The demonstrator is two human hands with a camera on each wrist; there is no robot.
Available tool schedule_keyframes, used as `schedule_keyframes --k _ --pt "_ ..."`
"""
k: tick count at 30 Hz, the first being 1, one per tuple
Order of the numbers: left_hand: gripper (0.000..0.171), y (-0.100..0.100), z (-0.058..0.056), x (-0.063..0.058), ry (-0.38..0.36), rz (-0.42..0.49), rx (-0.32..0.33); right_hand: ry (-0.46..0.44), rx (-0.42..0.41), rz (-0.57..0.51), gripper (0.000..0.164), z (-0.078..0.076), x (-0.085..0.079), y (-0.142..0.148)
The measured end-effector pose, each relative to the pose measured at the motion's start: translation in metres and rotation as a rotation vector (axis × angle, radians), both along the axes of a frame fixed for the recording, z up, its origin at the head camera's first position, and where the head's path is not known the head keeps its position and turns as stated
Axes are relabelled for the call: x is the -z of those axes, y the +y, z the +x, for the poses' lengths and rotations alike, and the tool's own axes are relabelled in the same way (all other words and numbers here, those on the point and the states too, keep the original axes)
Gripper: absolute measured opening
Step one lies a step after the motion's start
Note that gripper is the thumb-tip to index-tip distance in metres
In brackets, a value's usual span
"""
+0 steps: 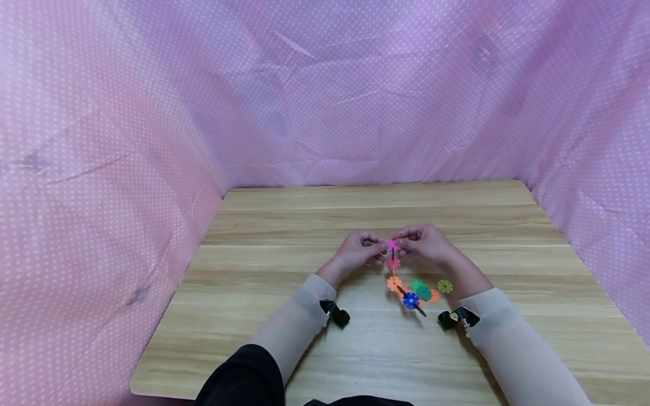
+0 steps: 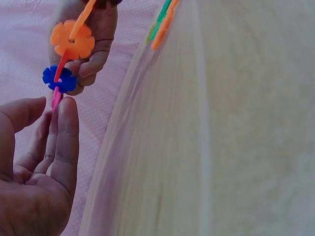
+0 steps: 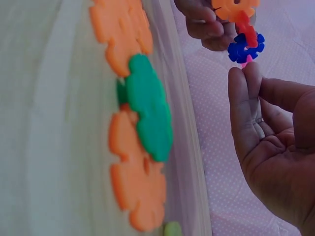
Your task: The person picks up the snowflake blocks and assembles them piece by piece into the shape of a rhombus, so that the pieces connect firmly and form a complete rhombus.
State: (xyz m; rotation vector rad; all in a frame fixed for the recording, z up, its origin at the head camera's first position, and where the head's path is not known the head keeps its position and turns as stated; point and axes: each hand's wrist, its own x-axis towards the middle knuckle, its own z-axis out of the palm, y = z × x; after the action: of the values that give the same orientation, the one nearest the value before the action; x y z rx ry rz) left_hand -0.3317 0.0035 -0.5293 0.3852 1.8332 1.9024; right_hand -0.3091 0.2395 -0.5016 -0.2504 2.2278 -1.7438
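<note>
A chain of slotted, flower-shaped plastic discs runs between my hands and toward me. My right hand (image 1: pixel 425 243) pinches the pink disc (image 1: pixel 392 245) at its far end with thumb and fingertips. My left hand (image 1: pixel 359 251) is just left of that disc; in the left wrist view its thumb stands away from the nearly straight fingers, whose tips are right by the pink piece (image 2: pixel 56 98). A dark blue disc (image 2: pixel 59 79) joins it edge-on to a red disc (image 1: pixel 393 263), followed by an orange disc (image 1: pixel 394 283). Nearer me is another blue disc (image 1: pixel 411 300).
Beside the chain lie green discs (image 1: pixel 422 291), an orange disc (image 1: pixel 434 296) and a yellow-green disc (image 1: pixel 444 286) near my right wrist. The wooden table (image 1: pixel 284 220) is enclosed by a pink dotted curtain (image 1: pixel 325 129). A black camera (image 1: pixel 339 317) sits on my left wrist.
</note>
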Motion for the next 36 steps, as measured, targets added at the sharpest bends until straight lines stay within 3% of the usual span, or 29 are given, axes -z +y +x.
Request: schedule_keyframes --k 11,16,19,22,25,30,36 --pt "0.022 0.001 0.003 0.003 0.012 0.076 0.038 0.0 -0.078 -0.007 0.018 0.006 -0.002 -0.007" --pt "0.023 0.0 0.001 0.004 -0.004 0.111 0.013 0.01 -0.069 0.026 0.018 0.004 -0.002 -0.006" --pt "0.022 -0.001 -0.001 0.004 -0.028 0.124 -0.026 0.059 -0.052 0.098 0.021 0.003 -0.005 0.0" --pt "0.021 -0.003 -0.003 0.003 -0.057 0.147 -0.07 0.152 -0.035 0.254 0.022 0.001 -0.01 0.014" --pt "0.021 -0.004 -0.004 0.002 -0.081 0.172 -0.091 0.189 -0.006 0.412 0.024 0.001 -0.015 0.033" --pt "0.02 -0.005 -0.004 -0.001 -0.092 0.181 -0.094 0.098 0.023 0.513 0.026 0.007 -0.021 0.064" --pt "0.02 -0.005 -0.005 -0.002 -0.082 0.187 -0.107 0.04 -0.013 0.563 0.033 0.009 -0.025 0.081"
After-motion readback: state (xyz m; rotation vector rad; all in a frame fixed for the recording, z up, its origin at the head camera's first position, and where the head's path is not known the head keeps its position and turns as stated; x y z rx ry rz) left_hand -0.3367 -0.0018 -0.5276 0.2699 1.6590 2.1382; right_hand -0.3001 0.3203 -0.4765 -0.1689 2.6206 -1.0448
